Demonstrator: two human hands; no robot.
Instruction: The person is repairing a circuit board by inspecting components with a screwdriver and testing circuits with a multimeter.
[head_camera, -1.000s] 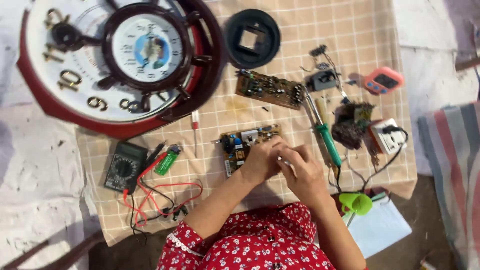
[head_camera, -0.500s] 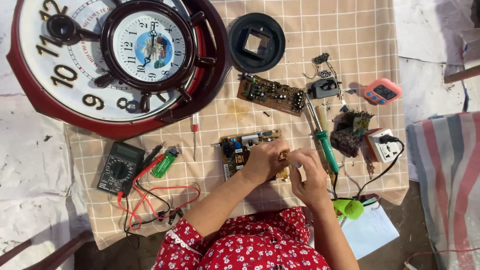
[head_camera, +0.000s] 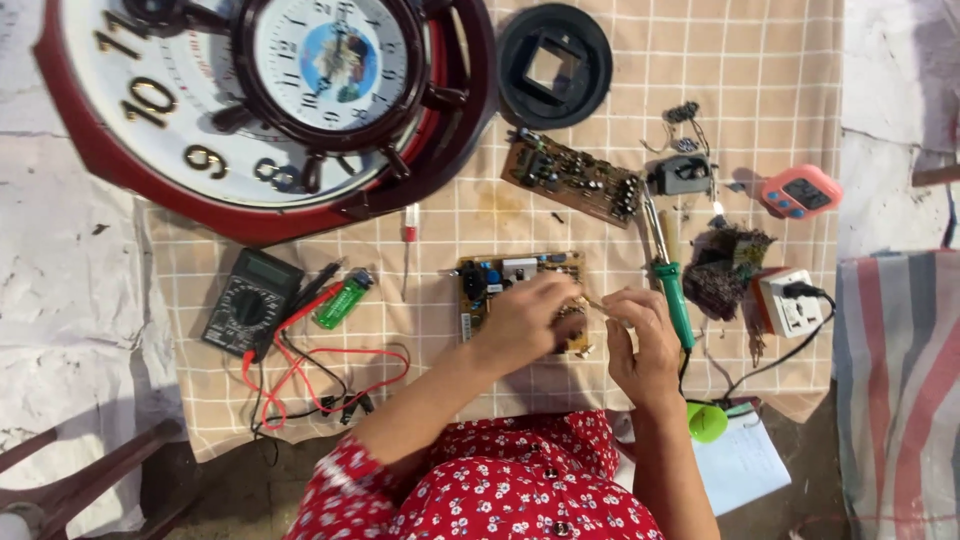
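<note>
A small yellow-brown circuit board (head_camera: 500, 278) lies on the checked cloth (head_camera: 760, 60) in front of me. My left hand (head_camera: 522, 322) rests on the board's right end and grips it, covering that part. My right hand (head_camera: 640, 345) is just right of the board, its fingers pinching a thin short piece (head_camera: 598, 304) whose tip points at the board's edge. I cannot tell what the piece is. A green-handled soldering iron (head_camera: 672, 290) lies right beside my right hand.
A big red-rimmed wall clock (head_camera: 150, 110) fills the top left. A multimeter (head_camera: 250, 300) with red and black leads, a green lighter (head_camera: 340, 302), a second circuit board (head_camera: 575, 180), a black round part (head_camera: 555, 65), an orange timer (head_camera: 800, 192) and a white socket (head_camera: 790, 300) surround the hands.
The view has drifted, so the clock sits higher and further left. My hands stay at the board's right end, the right hand now slightly apart from the left.
</note>
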